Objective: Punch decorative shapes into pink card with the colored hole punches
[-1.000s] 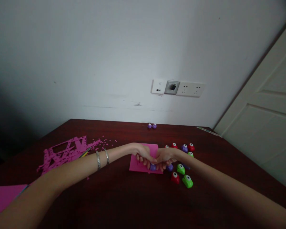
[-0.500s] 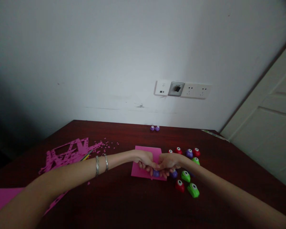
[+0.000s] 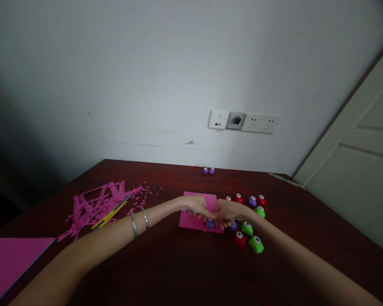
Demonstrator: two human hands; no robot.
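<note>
A folded-looking piece of pink paper (image 3: 191,222) lies on the table in front of me. At its near right edge sits a purple craft punch (image 3: 210,223), partly hidden under my fingers. My left hand (image 3: 196,205), with two silver bracelets on the wrist, closes on the punch from the left. From the right, my right hand (image 3: 227,212) grips it too, and the thumbs meet on top. Just right of my right hand is another purple craft punch (image 3: 232,226), half covered by the fingers.
Red punches (image 3: 239,239) and green punches (image 3: 256,245) cluster at right. Two small purple punches (image 3: 208,171) stand by the wall. At left lie pink paper scraps (image 3: 95,199), tiny cut-outs (image 3: 143,195), a yellow utility knife (image 3: 110,216) and pink sheets (image 3: 15,259).
The view has shifted slightly, showing more of the knife and the pink sheets at left. Both hands stay on the purple punch at the paper's edge.
</note>
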